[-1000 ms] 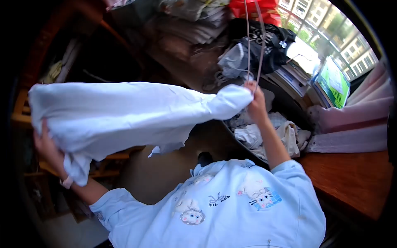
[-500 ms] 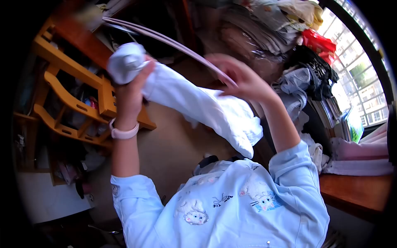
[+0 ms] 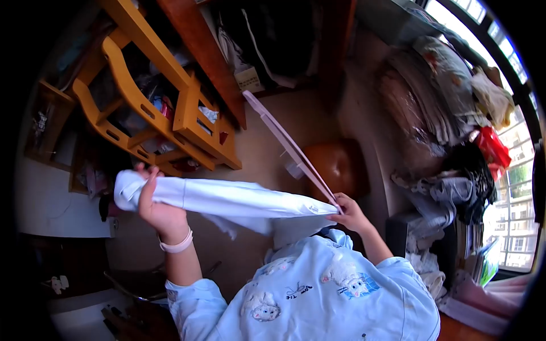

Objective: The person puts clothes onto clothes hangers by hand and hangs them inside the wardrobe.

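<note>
A white garment (image 3: 239, 198) is stretched nearly level between my two hands, in front of my chest. My left hand (image 3: 162, 213) is closed around its bunched end, fingers curled over the cloth. At the other end, my right hand (image 3: 354, 215) pinches a pale pink, slim clothes hanger (image 3: 290, 146), seen almost edge-on and slanting up and away to the left. The garment's right end meets these same fingers. A loose flap of white cloth hangs below the stretched part. How the hanger and cloth lie within the right fingers is partly hidden.
An orange-yellow wooden frame (image 3: 153, 108) with slats stands at upper left. Beyond the hanger sits a brown stool (image 3: 338, 167). Folded clothes (image 3: 418, 96), a red bag (image 3: 492, 150) and dark garments (image 3: 472, 182) are piled by the barred window at right.
My left hand has moved down and left, and my right hand down. The garment, earlier drooping towards the right, is now pulled straight between them. The hanger is steeper, and the view has shifted.
</note>
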A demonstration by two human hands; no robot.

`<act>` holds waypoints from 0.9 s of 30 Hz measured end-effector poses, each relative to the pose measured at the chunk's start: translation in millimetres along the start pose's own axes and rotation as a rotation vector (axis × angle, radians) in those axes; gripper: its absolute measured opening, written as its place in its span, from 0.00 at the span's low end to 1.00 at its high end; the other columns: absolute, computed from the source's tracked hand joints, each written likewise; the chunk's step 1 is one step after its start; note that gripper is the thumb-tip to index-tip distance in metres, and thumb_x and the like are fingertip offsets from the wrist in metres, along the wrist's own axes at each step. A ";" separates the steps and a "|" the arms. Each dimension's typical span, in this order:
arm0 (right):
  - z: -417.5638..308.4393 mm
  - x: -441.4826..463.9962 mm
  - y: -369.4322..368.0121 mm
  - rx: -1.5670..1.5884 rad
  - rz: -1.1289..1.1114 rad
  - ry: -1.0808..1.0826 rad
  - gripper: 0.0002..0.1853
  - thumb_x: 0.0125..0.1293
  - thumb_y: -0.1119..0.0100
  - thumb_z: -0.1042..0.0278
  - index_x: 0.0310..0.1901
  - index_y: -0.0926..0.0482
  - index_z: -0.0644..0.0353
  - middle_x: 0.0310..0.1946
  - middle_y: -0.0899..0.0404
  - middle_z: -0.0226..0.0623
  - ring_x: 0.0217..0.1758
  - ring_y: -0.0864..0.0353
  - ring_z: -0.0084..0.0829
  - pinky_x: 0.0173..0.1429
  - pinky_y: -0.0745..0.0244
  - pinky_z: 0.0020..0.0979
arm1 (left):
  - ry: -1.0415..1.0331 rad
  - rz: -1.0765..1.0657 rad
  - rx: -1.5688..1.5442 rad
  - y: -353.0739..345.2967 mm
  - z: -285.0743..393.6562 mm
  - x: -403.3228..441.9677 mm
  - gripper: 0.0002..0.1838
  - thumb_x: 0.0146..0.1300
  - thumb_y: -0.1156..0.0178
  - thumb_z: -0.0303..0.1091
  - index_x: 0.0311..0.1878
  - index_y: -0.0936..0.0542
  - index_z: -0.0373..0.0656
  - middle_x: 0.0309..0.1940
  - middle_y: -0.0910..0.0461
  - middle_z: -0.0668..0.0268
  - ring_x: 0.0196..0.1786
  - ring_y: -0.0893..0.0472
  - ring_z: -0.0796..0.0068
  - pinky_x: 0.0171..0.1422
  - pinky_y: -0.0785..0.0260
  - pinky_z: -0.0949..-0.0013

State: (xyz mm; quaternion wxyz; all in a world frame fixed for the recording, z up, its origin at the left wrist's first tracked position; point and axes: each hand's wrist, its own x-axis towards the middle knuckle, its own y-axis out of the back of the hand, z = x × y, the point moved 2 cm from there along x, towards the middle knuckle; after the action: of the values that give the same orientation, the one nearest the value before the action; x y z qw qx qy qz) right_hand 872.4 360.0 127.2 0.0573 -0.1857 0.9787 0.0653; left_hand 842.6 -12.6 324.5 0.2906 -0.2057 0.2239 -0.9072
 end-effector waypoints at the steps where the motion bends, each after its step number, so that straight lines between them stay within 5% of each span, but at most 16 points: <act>1: -12.9 9.6 4.9 0.042 -0.050 0.022 0.09 0.48 0.32 0.73 0.28 0.24 0.63 0.38 0.32 0.34 0.42 0.31 0.28 0.46 0.34 0.28 | -0.183 0.098 0.133 2.7 -0.4 2.1 0.21 0.52 0.39 0.29 0.48 0.32 0.36 0.40 0.29 0.62 0.43 0.29 0.71 0.49 0.36 0.70; 2: -30.1 19.1 9.8 0.082 -0.098 0.044 0.08 0.48 0.34 0.75 0.29 0.23 0.63 0.37 0.32 0.33 0.40 0.30 0.26 0.43 0.33 0.28 | -0.366 0.196 0.264 4.3 -1.3 4.6 0.22 0.52 0.39 0.31 0.48 0.33 0.34 0.44 0.31 0.60 0.46 0.30 0.69 0.52 0.36 0.68; 4: -62.5 40.7 13.7 0.172 -0.199 0.052 0.08 0.48 0.34 0.77 0.23 0.26 0.63 0.38 0.32 0.33 0.41 0.31 0.26 0.44 0.36 0.26 | -1.279 0.569 1.318 6.5 -8.8 -3.6 0.31 0.49 0.35 0.27 0.53 0.41 0.33 0.46 0.31 0.59 0.48 0.30 0.65 0.55 0.36 0.62; 5: -68.0 53.6 13.1 0.183 -0.266 0.122 0.09 0.48 0.34 0.76 0.24 0.27 0.63 0.39 0.31 0.34 0.43 0.31 0.28 0.47 0.36 0.28 | -1.043 0.172 0.881 -14.6 -39.7 -5.5 0.29 0.49 0.35 0.30 0.52 0.38 0.34 0.47 0.32 0.58 0.49 0.31 0.63 0.55 0.38 0.62; 7: -90.1 76.9 8.3 0.180 -0.369 0.221 0.09 0.48 0.34 0.77 0.25 0.28 0.64 0.40 0.30 0.36 0.46 0.30 0.32 0.51 0.37 0.30 | -0.276 -0.558 0.981 -35.9 -94.4 -17.6 0.28 0.52 0.37 0.35 0.55 0.35 0.38 0.49 0.32 0.57 0.49 0.31 0.66 0.56 0.40 0.63; 9: -90.5 99.7 4.9 0.201 -0.455 0.226 0.08 0.50 0.35 0.76 0.31 0.25 0.66 0.42 0.29 0.39 0.46 0.30 0.35 0.51 0.37 0.32 | 0.685 -0.750 0.617 -16.1 -199.7 -33.7 0.28 0.54 0.37 0.44 0.53 0.32 0.36 0.39 0.27 0.60 0.41 0.27 0.71 0.47 0.35 0.71; 12: -89.3 132.6 14.0 0.165 -0.580 0.207 0.10 0.55 0.39 0.73 0.37 0.24 0.69 0.43 0.27 0.41 0.47 0.29 0.34 0.50 0.35 0.31 | 1.082 -1.140 0.684 -24.4 -254.2 -28.7 0.23 0.55 0.39 0.44 0.49 0.28 0.40 0.28 0.23 0.67 0.29 0.26 0.81 0.30 0.34 0.78; 14: -95.0 143.2 22.7 0.131 -0.615 0.166 0.09 0.56 0.40 0.73 0.35 0.24 0.68 0.43 0.27 0.41 0.46 0.29 0.33 0.48 0.34 0.30 | 1.482 -1.332 1.034 -18.1 -268.8 -28.3 0.25 0.51 0.37 0.41 0.52 0.28 0.42 0.29 0.23 0.66 0.30 0.24 0.81 0.31 0.32 0.78; 16: -100.1 152.1 30.5 0.099 -0.620 0.142 0.08 0.57 0.40 0.72 0.35 0.25 0.69 0.42 0.27 0.42 0.44 0.28 0.33 0.47 0.34 0.31 | 1.317 -1.592 0.722 0.2 -297.4 -37.8 0.32 0.49 0.40 0.35 0.62 0.34 0.48 0.37 0.22 0.64 0.37 0.22 0.78 0.41 0.27 0.74; 17: -102.2 156.3 32.7 0.062 -0.636 0.134 0.08 0.57 0.41 0.72 0.34 0.25 0.69 0.42 0.27 0.42 0.43 0.28 0.33 0.46 0.34 0.31 | 0.962 -1.534 0.734 12.9 -318.7 -48.7 0.32 0.50 0.40 0.36 0.61 0.34 0.48 0.38 0.22 0.63 0.36 0.21 0.74 0.42 0.27 0.72; 21: -112.4 171.7 27.9 -0.035 -0.613 0.247 0.07 0.56 0.43 0.74 0.32 0.26 0.69 0.41 0.27 0.44 0.41 0.26 0.39 0.44 0.32 0.33 | 0.284 -1.148 1.510 -15.3 -324.9 -1.9 0.14 0.50 0.40 0.42 0.32 0.20 0.39 0.24 0.21 0.53 0.33 0.20 0.49 0.41 0.29 0.57; 23: -120.7 172.4 24.4 -0.137 -0.544 0.218 0.06 0.55 0.43 0.75 0.32 0.26 0.69 0.41 0.27 0.45 0.40 0.26 0.41 0.43 0.31 0.34 | 0.236 -0.819 1.616 -7.2 -367.0 40.2 0.08 0.52 0.46 0.32 0.26 0.23 0.38 0.26 0.22 0.49 0.33 0.23 0.44 0.35 0.32 0.52; 24: -123.0 174.1 24.2 -0.248 -0.485 0.190 0.06 0.54 0.43 0.75 0.31 0.26 0.68 0.41 0.27 0.46 0.39 0.25 0.42 0.42 0.29 0.35 | 0.443 -0.552 1.344 5.3 -389.5 66.6 0.07 0.56 0.47 0.31 0.27 0.23 0.39 0.24 0.21 0.59 0.28 0.21 0.65 0.33 0.30 0.63; 25: -114.3 173.1 26.2 -0.331 -0.345 0.303 0.07 0.52 0.42 0.76 0.33 0.26 0.70 0.39 0.28 0.46 0.32 0.25 0.39 0.34 0.29 0.32 | 0.275 -0.457 1.262 -3.7 -384.9 89.9 0.09 0.60 0.51 0.31 0.30 0.24 0.38 0.27 0.21 0.63 0.28 0.22 0.71 0.33 0.30 0.69; 26: -113.1 172.1 30.9 -0.348 -0.294 0.262 0.07 0.52 0.43 0.77 0.33 0.25 0.70 0.38 0.27 0.47 0.33 0.25 0.39 0.34 0.29 0.32 | 0.681 -0.247 0.778 8.8 -406.2 115.6 0.11 0.63 0.53 0.31 0.39 0.24 0.35 0.33 0.20 0.60 0.33 0.20 0.68 0.37 0.28 0.69; 27: -109.3 168.7 34.5 -0.364 -0.252 0.229 0.07 0.52 0.43 0.77 0.33 0.25 0.70 0.37 0.26 0.47 0.32 0.25 0.40 0.34 0.29 0.32 | 0.766 -0.227 0.329 -12.5 -375.2 128.5 0.14 0.65 0.55 0.32 0.45 0.26 0.32 0.36 0.21 0.57 0.38 0.20 0.68 0.42 0.26 0.69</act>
State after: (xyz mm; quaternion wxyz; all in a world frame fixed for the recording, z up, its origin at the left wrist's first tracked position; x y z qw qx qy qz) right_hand 694.0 315.5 215.6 -0.0806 -0.3197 0.9201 0.2115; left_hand 552.3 24.5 56.6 0.1137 0.1717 0.1439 -0.9679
